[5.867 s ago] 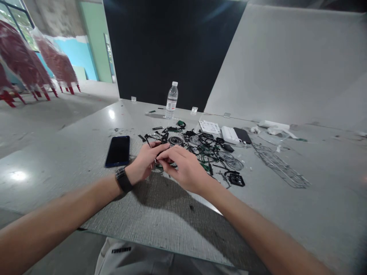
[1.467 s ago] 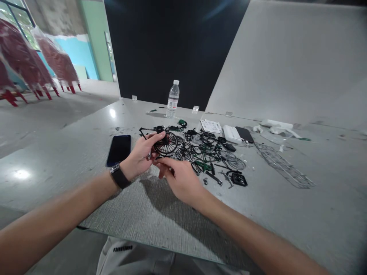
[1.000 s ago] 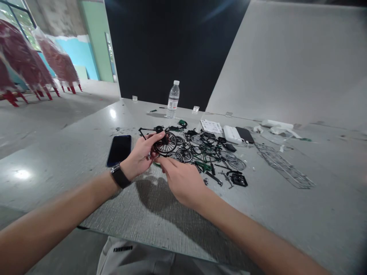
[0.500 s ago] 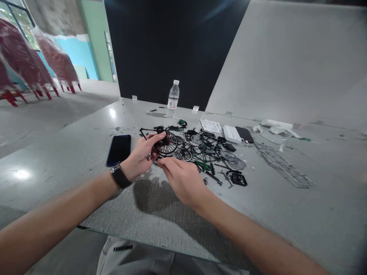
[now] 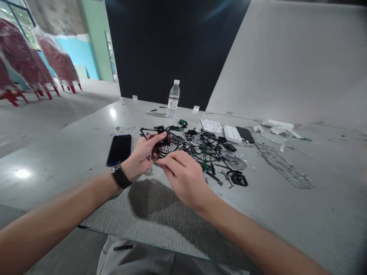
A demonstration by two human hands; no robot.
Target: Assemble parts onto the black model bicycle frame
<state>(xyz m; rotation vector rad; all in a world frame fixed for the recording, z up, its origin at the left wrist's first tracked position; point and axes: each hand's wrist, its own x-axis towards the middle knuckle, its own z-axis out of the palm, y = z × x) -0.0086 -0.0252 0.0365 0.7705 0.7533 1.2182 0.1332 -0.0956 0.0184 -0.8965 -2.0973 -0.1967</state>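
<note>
My left hand [image 5: 143,152] is closed around a small model bicycle assembly. Its black spoked wheel [image 5: 168,143] and a thin black frame [image 5: 145,131] stick out past the thumb. Just to the right, my right hand [image 5: 183,173] has its thumb and fingers pinched together at the lower edge of the assembly. Whatever lies between those fingertips is too small and covered to name. Behind both hands spreads a pile of black and green model bicycle parts [image 5: 209,147], with more spoked wheels among them.
A dark phone [image 5: 119,150] lies left of my hands. A water bottle [image 5: 173,99] stands at the back. Farther right are a printed sheet [image 5: 211,126], a white box-shaped device [image 5: 232,134] and a grey lattice part [image 5: 283,166]. The glass table edge [image 5: 160,247] runs near my lap.
My right hand has risen slightly, its knuckles now covering more of the wheels behind. The left hand keeps the bicycle assembly in nearly the same place.
</note>
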